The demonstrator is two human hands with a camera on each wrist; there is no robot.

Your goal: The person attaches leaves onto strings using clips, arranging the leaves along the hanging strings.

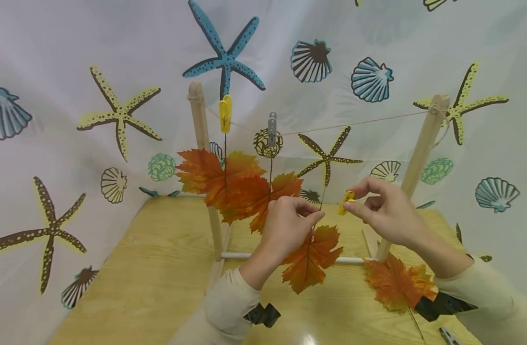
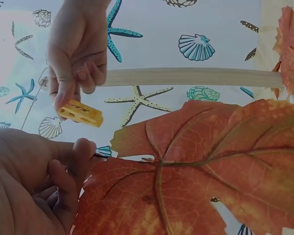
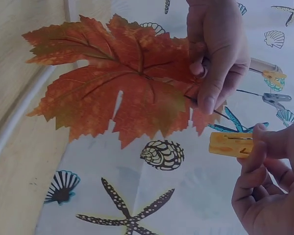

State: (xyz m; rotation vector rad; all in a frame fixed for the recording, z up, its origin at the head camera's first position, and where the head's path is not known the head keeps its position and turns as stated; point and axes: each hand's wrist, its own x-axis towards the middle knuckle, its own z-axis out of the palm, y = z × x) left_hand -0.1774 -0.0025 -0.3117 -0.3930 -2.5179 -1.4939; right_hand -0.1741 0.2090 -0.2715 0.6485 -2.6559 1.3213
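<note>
My left hand [image 1: 289, 223] pinches the thin dark stem of an orange artificial maple leaf [image 1: 310, 261], which hangs below the fingers. To its right, my right hand [image 1: 386, 211] holds a yellow clothespin [image 1: 346, 202] between thumb and fingertips, a short way from the stem. In the right wrist view the yellow clothespin [image 3: 230, 144] lies just below the stem's end. Behind the hands, a thin string [image 1: 354, 123] runs between two wooden posts. Two leaves [image 1: 222, 177] hang from it at the left, one by a yellow clothespin [image 1: 225, 114], the other by a grey clothespin [image 1: 272, 129].
Another orange leaf [image 1: 399, 282] lies on the wooden table [image 1: 129, 287] under my right forearm, with a grey clothespin [image 1: 450, 336] near the front edge. A left post [image 1: 198, 115] and a right post [image 1: 418, 148] stand joined by a white bar [image 1: 235, 255] low down. A patterned curtain hangs behind.
</note>
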